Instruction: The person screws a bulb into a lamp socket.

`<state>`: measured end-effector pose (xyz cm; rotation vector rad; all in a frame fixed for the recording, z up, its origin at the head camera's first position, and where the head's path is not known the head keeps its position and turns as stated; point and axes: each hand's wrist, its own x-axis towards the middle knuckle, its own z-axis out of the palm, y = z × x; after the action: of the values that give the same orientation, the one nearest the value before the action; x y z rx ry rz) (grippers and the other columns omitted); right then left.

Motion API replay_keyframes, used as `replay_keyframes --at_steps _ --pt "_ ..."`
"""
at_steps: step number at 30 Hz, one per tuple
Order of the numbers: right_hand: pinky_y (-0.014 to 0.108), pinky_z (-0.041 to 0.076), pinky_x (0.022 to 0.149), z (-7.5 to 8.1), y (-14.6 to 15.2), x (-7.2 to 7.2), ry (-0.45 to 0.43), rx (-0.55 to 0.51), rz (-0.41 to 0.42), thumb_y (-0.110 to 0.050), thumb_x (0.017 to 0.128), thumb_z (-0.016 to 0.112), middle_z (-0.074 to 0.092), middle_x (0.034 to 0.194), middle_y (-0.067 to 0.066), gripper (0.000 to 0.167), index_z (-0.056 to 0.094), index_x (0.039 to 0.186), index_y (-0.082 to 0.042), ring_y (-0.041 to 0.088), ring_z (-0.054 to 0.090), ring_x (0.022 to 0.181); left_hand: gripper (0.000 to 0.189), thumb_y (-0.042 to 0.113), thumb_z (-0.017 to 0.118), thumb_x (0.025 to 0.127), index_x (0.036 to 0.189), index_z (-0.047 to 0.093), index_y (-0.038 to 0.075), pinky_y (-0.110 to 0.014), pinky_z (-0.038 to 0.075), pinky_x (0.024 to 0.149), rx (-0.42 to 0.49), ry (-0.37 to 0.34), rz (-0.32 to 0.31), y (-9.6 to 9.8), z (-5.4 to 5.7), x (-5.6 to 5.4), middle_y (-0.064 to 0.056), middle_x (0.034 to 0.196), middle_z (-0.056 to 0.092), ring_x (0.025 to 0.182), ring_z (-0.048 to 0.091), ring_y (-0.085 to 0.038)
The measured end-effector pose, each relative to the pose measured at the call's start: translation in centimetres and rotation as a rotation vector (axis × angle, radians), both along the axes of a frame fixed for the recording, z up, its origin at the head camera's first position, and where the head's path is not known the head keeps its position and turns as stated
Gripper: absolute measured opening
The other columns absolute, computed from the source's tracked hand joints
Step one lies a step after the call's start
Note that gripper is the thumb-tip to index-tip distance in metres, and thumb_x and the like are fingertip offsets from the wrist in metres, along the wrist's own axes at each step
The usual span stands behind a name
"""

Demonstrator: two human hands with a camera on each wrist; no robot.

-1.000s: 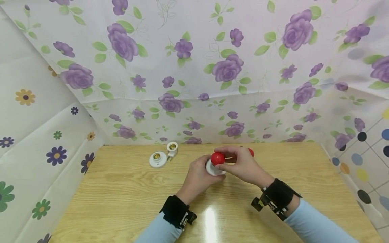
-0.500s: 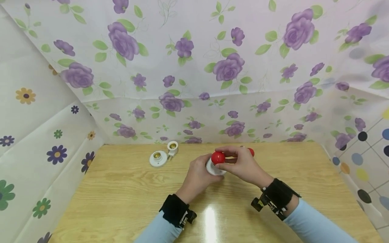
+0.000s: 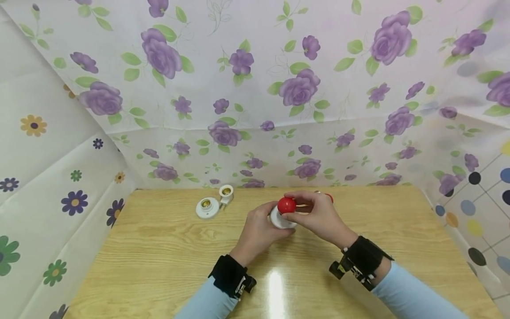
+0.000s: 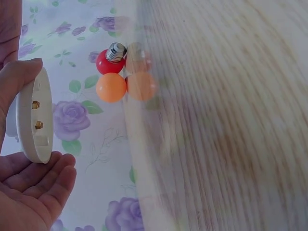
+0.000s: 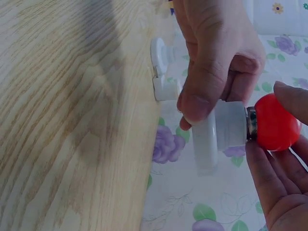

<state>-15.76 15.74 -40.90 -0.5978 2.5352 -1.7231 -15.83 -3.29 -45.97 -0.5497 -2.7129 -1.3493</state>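
Observation:
My left hand point(image 3: 258, 228) holds a white round lamp holder point(image 3: 281, 221) by the rim of its base, raised above the table. In the left wrist view, the underside of that base point(image 4: 43, 113) shows two brass screws. My right hand point(image 3: 320, 217) pinches a red light bulb point(image 3: 286, 205) between thumb and fingers. Seen from the right wrist, the bulb's metal screw cap point(image 5: 251, 123) sits at the mouth of the socket point(image 5: 231, 124), a short band of metal still showing. How deep the thread goes inside is hidden.
At the table's back left stand a round white lamp holder point(image 3: 207, 208) and a plug-in lamp socket point(image 3: 226, 195). Beyond my right hand lie another red bulb point(image 4: 109, 62) and an orange bulb point(image 4: 111, 87). Floral sheeting point(image 3: 255, 146) rises behind the wooden table point(image 3: 167, 266).
Both hands keep their hold on the lamp holder and the red bulb. The bulb and right fingers have shifted very slightly up in the head view.

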Motion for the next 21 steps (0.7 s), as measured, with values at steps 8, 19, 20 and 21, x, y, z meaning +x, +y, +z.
replay_keyframes --at_steps 8,19,20,21 --pt "0.030 0.056 0.078 -0.1 -0.4 0.5 -0.009 -0.022 -0.038 -0.029 0.072 0.080 0.065 0.117 -0.002 0.051 0.063 0.119 -0.019 0.013 0.066 0.100 0.063 0.052 0.079 0.066 0.121 0.057 0.033 -0.030 0.052 0.083 0.017 0.022 -0.002 0.0 -0.1 0.1 0.014 0.114 0.062 0.101 0.060 -0.005" --pt "0.028 0.053 0.087 0.8 0.2 0.2 0.053 0.094 0.041 -0.035 0.079 0.073 0.058 0.129 -0.004 0.053 0.055 0.128 -0.027 0.012 0.062 0.109 0.064 0.049 0.080 0.067 0.123 0.055 0.033 -0.031 0.052 0.084 0.011 -0.001 -0.020 -0.5 0.1 0.2 0.014 0.117 0.060 0.103 0.059 -0.006" --pt "0.027 0.053 0.086 0.9 0.2 0.1 0.047 0.098 0.055 -0.035 0.079 0.073 0.058 0.128 -0.005 0.052 0.055 0.128 -0.027 0.012 0.061 0.109 0.064 0.049 0.079 0.067 0.123 0.055 0.033 -0.030 0.052 0.083 0.008 -0.003 -0.025 -0.6 0.1 0.1 0.014 0.117 0.060 0.103 0.059 -0.006" --pt "0.027 0.053 0.086 1.0 0.2 0.0 0.043 0.102 0.072 -0.035 0.079 0.073 0.059 0.128 -0.005 0.051 0.056 0.127 -0.027 0.012 0.061 0.109 0.064 0.049 0.079 0.067 0.123 0.055 0.033 -0.030 0.052 0.084 0.006 -0.004 -0.029 -0.6 0.1 0.1 0.013 0.117 0.060 0.103 0.059 -0.006"
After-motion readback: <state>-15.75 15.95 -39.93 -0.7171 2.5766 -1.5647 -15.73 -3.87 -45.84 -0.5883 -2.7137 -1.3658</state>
